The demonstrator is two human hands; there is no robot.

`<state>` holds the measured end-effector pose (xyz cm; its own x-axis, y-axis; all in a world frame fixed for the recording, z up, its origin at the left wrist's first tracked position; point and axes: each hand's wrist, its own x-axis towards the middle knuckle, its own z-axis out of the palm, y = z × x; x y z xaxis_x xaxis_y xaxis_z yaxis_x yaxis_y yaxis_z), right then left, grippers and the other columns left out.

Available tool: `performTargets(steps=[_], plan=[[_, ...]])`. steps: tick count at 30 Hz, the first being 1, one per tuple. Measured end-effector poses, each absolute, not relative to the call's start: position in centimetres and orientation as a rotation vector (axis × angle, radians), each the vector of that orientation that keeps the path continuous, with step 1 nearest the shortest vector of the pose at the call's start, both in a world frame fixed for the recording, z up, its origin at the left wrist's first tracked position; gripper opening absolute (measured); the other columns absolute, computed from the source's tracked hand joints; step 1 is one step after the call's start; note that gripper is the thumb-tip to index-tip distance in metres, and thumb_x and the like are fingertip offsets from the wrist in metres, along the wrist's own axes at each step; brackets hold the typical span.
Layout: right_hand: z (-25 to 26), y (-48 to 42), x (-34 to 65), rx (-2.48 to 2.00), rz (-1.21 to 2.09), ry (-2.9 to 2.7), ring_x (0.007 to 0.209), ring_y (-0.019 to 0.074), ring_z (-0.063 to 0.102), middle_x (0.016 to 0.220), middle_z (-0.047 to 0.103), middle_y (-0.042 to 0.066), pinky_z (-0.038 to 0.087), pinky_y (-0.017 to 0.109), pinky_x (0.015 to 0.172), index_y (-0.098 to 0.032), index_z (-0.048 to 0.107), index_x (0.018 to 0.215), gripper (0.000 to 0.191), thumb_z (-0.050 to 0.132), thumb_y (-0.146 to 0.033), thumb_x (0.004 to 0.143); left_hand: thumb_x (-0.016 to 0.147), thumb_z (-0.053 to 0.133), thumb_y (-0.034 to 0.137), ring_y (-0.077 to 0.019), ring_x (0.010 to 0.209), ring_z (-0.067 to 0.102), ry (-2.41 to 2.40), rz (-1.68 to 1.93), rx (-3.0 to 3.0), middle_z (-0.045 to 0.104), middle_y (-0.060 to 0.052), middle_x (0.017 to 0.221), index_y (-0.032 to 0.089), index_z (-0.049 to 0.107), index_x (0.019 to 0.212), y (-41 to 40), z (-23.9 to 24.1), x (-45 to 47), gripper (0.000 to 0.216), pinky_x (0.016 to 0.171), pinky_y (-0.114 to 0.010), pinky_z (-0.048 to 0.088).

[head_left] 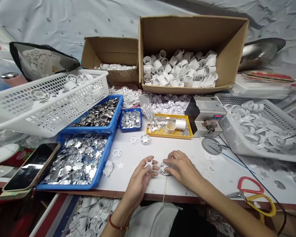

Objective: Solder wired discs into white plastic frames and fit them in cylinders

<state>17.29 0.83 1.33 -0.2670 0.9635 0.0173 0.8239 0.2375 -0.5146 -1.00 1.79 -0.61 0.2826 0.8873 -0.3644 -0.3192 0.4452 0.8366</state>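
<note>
My two bare hands meet near the front edge of the white work table [207, 179].

The left hand [138, 181] pinches a small white plastic piece [149, 163] in its fingertips; the nearer right hand [182, 168] curls closed around a round white plastic disc [164, 168], just beside that piece.

White plastic ring [164, 169] and small white piece [149, 163], just apart
</note>
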Motion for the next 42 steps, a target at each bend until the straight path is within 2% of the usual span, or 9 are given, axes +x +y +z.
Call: performTargets(steps=[6,13,18,22,25,28,31,36,42], plan=[[1.2,-2.8,16.3,-1.271,0.43,-2.069,0.086,0.0201,0.058,0.095,0.065,0.007,0.05,0.034,0.076,-0.018,0.057,0.104,0.014,0.051,-0.018,0.091,0.084,0.064,0.039,-0.0256,0.131,0.047,0.788,0.814,0.537,0.061,-0.01,0.131,0.018,0.059,0.127,-0.8,1.0,1.6,0.048,0.111,-0.037,0.035],[2.7,-6.4,20.4,-1.637,0.721,-2.141,0.087,0.0181,0.057,0.096,0.059,0.004,0.049,0.03,0.074,-0.024,0.059,0.108,0.026,0.047,-0.01,0.089,0.088,0.052,0.056,-0.0305,0.139,0.038,0.849,0.516,0.854,0.04,-0.008,0.151,0.023,0.051,0.137,-2.5,-1.3,3.4,0.059,0.109,-0.048,0.041],[3.1,-6.7,21.4,-1.639,0.847,-2.066,0.084,0.017,0.056,0.091,0.058,0.003,0.046,0.027,0.07,-0.022,0.059,0.094,0.02,0.055,-0.009,0.078,0.094,0.038,0.056,-0.0246,0.145,0.027,0.859,0.337,1.342,0.034,-0.008,0.154,0.02,0.037,0.147,-2.2,-1.2,3.9,0.064,0.12,-0.047,0.02],[2.0,-6.1,21.3,-1.613,0.782,-1.962,0.074,0.0162,0.058,0.081,0.062,0.002,0.045,0.026,0.065,-0.02,0.059,0.087,0.017,0.055,-0.009,0.075,0.098,0.03,0.048,-0.0248,0.136,0.043,0.888,0.351,1.597,0.046,-0.01,0.147,0.02,0.032,0.149,-2.2,-1.2,4.3,0.058,0.111,-0.046,0.038],[1.8,-4.4,22.5,-1.669,0.595,-1.873,0.072,0.0165,0.06,0.081,0.064,0.003,0.045,0.027,0.066,-0.019,0.06,0.089,0.015,0.056,-0.013,0.076,0.094,0.046,0.045,-0.0285,0.127,0.052,1.0,0.555,2.007,0.053,-0.012,0.141,0.023,0.03,0.149,-0.9,-1.7,4.1,0.062,0.102,-0.047,0.045],[2.3,-1.7,24.0,-1.741,0.48,-1.868,0.075,0.0165,0.059,0.084,0.065,0.004,0.045,0.027,0.07,-0.018,0.061,0.091,0.016,0.058,-0.015,0.076,0.085,0.063,0.037,-0.0332,0.119,0.055,1.179,0.711,2.408,0.058,-0.014,0.134,0.02,0.048,0.138,2.0,-2.7,3.3,0.057,0.097,-0.05,0.045],[2.3,0.8,24.7,-1.782,0.533,-2.092,0.079,0.0171,0.059,0.087,0.063,0.004,0.042,0.027,0.07,-0.018,0.064,0.092,0.017,0.059,-0.014,0.076,0.087,0.059,0.029,-0.0298,0.106,0.061,1.256,0.692,2.563,0.067,-0.011,0.116,0.019,0.058,0.123,4.6,-3.8,2.5,0.037,0.09,-0.046,0.047],[1.5,2.7,24.6,-1.716,0.642,-2.285,0.084,0.0168,0.059,0.094,0.063,0.005,0.041,0.027,0.075,-0.018,0.066,0.098,0.023,0.063,-0.014,0.076,0.079,0.067,0.033,-0.0319,0.116,0.055,1.239,0.786,2.571,0.057,-0.016,0.129,0.015,0.039,0.139,4.9,-4.1,4.7,0.068,0.095,-0.047,0.046],[1.7,3.1,24.9,-1.767,0.734,-2.252,0.082,0.0156,0.061,0.09,0.067,0.003,0.041,0.023,0.071,-0.018,0.068,0.094,0.02,0.062,-0.012,0.076,0.081,0.056,0.017,-0.0252,0.095,0.066,1.123,0.706,2.516,0.07,-0.007,0.097,0.015,0.029,0.144,4.0,-3.9,9.5,0.069,0.107,-0.057,0.033]])
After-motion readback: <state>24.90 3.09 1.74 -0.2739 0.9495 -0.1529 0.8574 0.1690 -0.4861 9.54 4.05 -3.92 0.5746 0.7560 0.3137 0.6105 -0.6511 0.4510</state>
